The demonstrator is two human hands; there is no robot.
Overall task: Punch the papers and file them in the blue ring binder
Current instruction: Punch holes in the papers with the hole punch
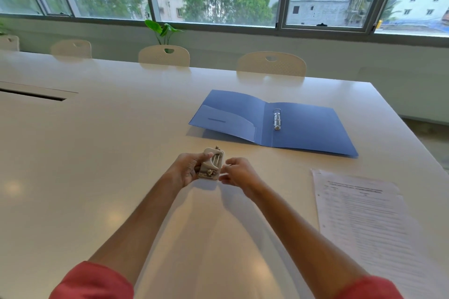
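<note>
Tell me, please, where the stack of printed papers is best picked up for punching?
Probably by its left long edge, with the right hand, the nearer one. The printed papers lie flat on the white table, so fingers must slide under an edge.

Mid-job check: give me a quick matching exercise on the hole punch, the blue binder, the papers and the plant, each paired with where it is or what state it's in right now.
Things:
1. hole punch
2. blue ring binder
3. papers
4. plant

Places or states:
A. lying open on the table, rings showing
B. flat on the table at the right, not in the binder
C. gripped by the left hand, the right hand at its side
D. by the window, behind a chair

Pairs: 1-C, 2-A, 3-B, 4-D
</note>
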